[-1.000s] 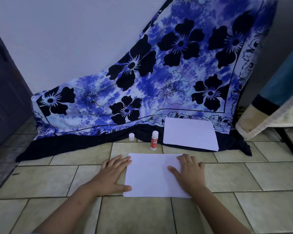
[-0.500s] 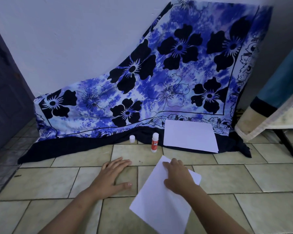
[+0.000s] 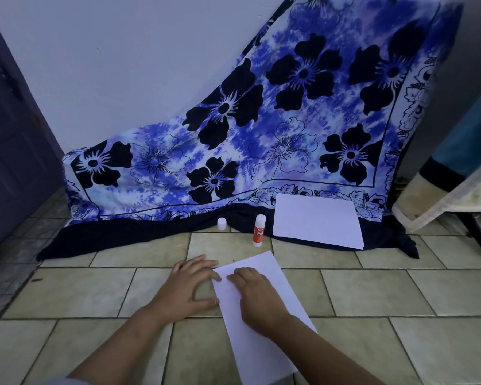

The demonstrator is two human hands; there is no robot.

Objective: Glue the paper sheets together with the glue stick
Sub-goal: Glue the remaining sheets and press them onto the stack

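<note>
Pressing sheet [image 3: 256, 357] w/ flat R hand [image 3: 257, 297]

Two paper sheets [image 3: 250, 351] [image 3: 317, 220], one glue stick [image 3: 258, 230], one cap [image 3: 222, 224].

On the floor [image 3: 372, 295] right before you at 12 o'clock lies one paper sheet [image 3: 250, 351], turned so its length runs from 11 to 5. Your right hand [image 3: 257, 295] lies flat on its far end. Your left hand [image 3: 190, 287] rests on the floor just at 9 o'clock of it, fingertips at the sheet's edge. Beyond the sheet, still at 12, the glue stick [image 3: 258, 230] stands upright. Its cap [image 3: 222, 224] stands apart at the stick's 10 o'clock. A stack of sheets [image 3: 317, 220] lies just at the stick's 2 o'clock, on the hem of a cloth [image 3: 261, 134] that hangs behind everything. A door [image 3: 11, 148] is at your 10 o'clock, and a draped piece of furniture [image 3: 442, 195] at your 2.
</note>
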